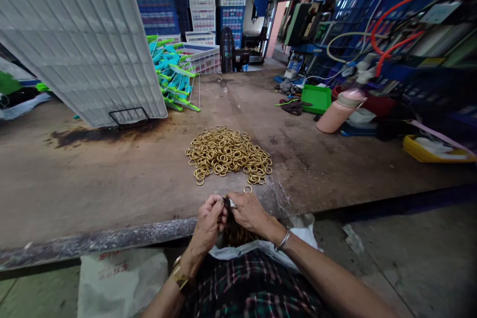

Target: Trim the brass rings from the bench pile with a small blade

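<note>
My left hand (211, 219) and my right hand (250, 212) meet just above the table's front edge, the fingers of both pinched closed. Between their fingertips shows a small dark piece with a whitish part (232, 203); its kind is too small to tell. A loose brass-coloured ring (248, 189) lies just beyond my right hand. Farther back is a heap of brass-coloured rings (227, 151) on the table. Below my hands, a white bag (238, 251) lies open in my lap, with more rings (242, 235) inside, partly hidden by the hands.
A tall white plastic crate (82, 39) stands on the table at left, beside green and turquoise plastic pieces (175, 77). Rightward are a green tray (316, 99), a pink bottle (339, 112) and a yellow tray (428, 151). A whitish sack (122, 278) is below the table edge.
</note>
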Demonstrator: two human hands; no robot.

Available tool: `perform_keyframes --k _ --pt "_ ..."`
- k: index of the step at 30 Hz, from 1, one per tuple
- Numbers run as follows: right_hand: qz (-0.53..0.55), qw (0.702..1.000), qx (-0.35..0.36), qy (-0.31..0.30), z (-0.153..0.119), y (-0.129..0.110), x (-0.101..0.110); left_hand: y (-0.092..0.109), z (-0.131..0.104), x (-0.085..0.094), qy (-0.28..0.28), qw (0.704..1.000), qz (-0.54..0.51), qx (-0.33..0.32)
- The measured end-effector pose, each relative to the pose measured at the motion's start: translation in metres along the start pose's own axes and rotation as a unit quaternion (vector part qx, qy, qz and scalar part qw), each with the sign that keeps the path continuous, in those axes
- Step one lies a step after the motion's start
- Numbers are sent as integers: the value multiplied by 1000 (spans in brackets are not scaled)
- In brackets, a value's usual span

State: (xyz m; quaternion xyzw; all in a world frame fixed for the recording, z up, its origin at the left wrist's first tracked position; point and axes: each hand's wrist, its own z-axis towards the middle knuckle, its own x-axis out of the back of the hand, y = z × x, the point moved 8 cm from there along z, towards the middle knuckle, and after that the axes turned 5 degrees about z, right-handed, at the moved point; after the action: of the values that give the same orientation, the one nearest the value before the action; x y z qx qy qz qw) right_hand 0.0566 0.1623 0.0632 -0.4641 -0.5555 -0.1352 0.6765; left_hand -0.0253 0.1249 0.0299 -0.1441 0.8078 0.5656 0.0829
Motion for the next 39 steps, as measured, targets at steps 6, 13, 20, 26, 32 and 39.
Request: perform_keyframes --k 6,13,20,26,32,39 --pt "-7 1000 -5 -15 0 -4 2 -3 0 1 0 1000 14 -2" --pt "-12 999 -32 -18 0 -2 1 -2 0 2 10 999 43 -2" --pt "-26 997 -52 -44 0 5 -7 4 -7 1 8 996 80 -27" --pt "-71 988 -138 15 -8 49 20 -4 -48 -38 -145 985 34 85" --pt "-34 983 -160 80 -17 62 32 -62 -57 -26 -64 939 -128 312" --pt "-65 980 -173 79 -13 62 21 -87 -53 -24 62 889 -235 389"
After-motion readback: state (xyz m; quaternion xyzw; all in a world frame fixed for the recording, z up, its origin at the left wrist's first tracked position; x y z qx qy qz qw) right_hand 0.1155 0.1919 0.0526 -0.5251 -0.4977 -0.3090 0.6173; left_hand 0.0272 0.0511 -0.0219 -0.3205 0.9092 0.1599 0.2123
